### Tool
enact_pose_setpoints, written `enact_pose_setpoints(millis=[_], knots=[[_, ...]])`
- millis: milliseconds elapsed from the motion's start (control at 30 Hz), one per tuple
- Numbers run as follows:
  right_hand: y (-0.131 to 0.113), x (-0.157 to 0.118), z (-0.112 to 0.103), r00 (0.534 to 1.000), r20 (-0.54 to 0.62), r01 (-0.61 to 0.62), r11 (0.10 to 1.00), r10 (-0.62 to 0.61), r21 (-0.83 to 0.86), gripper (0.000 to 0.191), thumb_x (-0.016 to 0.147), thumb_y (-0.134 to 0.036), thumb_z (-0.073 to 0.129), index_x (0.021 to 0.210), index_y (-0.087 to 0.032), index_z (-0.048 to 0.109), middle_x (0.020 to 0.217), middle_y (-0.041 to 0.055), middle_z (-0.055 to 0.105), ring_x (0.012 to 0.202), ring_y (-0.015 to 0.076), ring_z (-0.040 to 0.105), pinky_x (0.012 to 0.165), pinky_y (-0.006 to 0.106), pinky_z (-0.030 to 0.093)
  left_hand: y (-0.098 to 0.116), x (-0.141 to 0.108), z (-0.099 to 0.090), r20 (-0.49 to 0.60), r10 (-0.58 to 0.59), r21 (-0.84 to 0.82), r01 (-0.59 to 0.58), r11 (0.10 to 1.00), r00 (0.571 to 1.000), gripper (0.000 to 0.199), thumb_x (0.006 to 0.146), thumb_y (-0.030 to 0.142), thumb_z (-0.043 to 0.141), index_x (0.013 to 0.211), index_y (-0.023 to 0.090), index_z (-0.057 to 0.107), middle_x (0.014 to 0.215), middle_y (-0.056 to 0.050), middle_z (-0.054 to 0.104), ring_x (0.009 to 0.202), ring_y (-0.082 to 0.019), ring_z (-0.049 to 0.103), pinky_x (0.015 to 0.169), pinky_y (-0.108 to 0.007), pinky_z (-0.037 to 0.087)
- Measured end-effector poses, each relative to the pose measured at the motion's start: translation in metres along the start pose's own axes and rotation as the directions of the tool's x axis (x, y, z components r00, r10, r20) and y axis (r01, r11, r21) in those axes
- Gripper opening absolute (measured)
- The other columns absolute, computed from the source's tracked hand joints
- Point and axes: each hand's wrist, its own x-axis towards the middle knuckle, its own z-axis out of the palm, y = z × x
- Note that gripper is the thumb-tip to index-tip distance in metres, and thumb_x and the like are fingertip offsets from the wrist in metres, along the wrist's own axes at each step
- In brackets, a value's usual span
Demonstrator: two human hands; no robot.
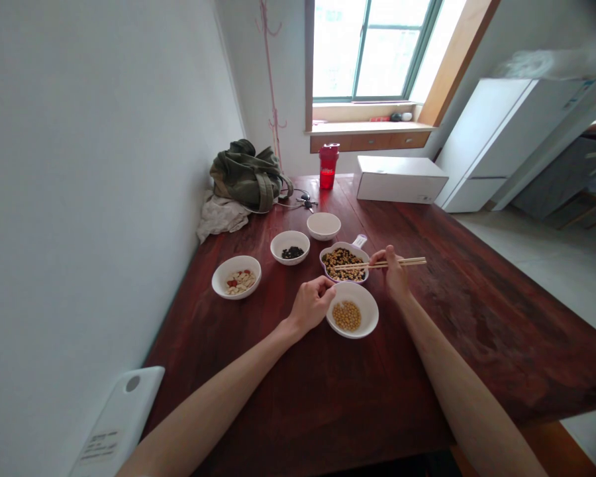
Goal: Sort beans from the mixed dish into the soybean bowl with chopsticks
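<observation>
My right hand (391,267) is closed round a pair of wooden chopsticks (411,261), whose tips reach into a purple-rimmed handled dish (322,257) of mixed tan and dark beans. Just in front of that dish stands a white bowl (370,326) with yellow soybeans (346,316) in it. My left hand (312,303) has its fingers curled at this bowl's left rim, seemingly gripping the edge. Farther left are a white bowl (274,248) with black beans (293,252) and another bowl (219,281) holding pale slices with some red pieces. Behind them sits a bare white bowl (324,226).
At the back of the dark red table (477,298) are a red shaker bottle (328,165) and a white box (400,180). A green bag (246,175) lies by the left wall, near keys (308,204). A white device (129,404) occupies the near left corner.
</observation>
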Motion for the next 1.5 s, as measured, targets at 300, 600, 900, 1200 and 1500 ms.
enact_pose_setpoints(millis=[300,600,900,1200,1500], knots=[[-0.007,-0.004,0.004,0.986,0.166,0.029,0.998,-0.02,-0.051,0.072,0.094,-0.079,0.037,0.063,-0.024,0.07,0.065,0.0042,0.068,0.065,0.0196,0.061,0.071,0.035,0.048,-0.002,0.0,0.001,0.005,-0.002,-0.002,0.002,1.0,1.0,0.027,0.093,0.034,0.057,0.092,0.015,0.076,0.08,-0.004,0.074,0.065,-0.014,0.058,0.06,-0.023,0.041],[-0.009,-0.007,0.008,0.985,0.162,0.067,0.994,-0.051,-0.092,0.064,0.093,-0.075,0.047,0.065,-0.024,0.073,0.065,0.0044,0.07,0.065,0.0204,0.062,0.07,0.035,0.05,0.0,0.001,0.001,0.002,-0.005,-0.006,0.005,1.0,1.0,0.027,0.092,0.035,0.057,0.091,0.015,0.075,0.081,-0.004,0.075,0.065,-0.014,0.059,0.061,-0.024,0.043],[-0.007,-0.008,0.007,0.993,0.107,0.072,0.989,-0.058,-0.132,0.062,0.098,-0.069,0.045,0.065,-0.024,0.075,0.066,0.0042,0.071,0.068,0.0213,0.066,0.077,0.037,0.05,0.0,0.0,0.0,0.003,0.0,0.003,0.0,1.0,1.0,0.025,0.093,0.033,0.057,0.091,0.016,0.075,0.081,-0.003,0.074,0.066,-0.014,0.059,0.061,-0.024,0.043],[-0.01,-0.006,0.005,0.998,0.054,0.051,0.989,-0.044,-0.137,0.067,0.097,-0.071,0.042,0.061,-0.023,0.071,0.06,0.0045,0.069,0.062,0.0198,0.064,0.071,0.035,0.05,-0.001,0.0,0.001,0.001,-0.001,0.009,0.001,1.0,1.0,0.025,0.093,0.033,0.058,0.091,0.015,0.075,0.078,-0.003,0.073,0.064,-0.014,0.056,0.059,-0.023,0.04],[-0.013,-0.003,-0.001,0.991,0.126,0.06,0.995,-0.049,-0.078,0.076,0.098,-0.075,0.027,0.062,-0.023,0.069,0.061,0.0043,0.067,0.06,0.0191,0.06,0.066,0.035,0.047,-0.002,0.0,0.001,0.005,-0.01,-0.003,0.01,1.0,1.0,0.026,0.093,0.034,0.057,0.091,0.015,0.075,0.078,-0.003,0.072,0.063,-0.014,0.056,0.059,-0.023,0.041]])
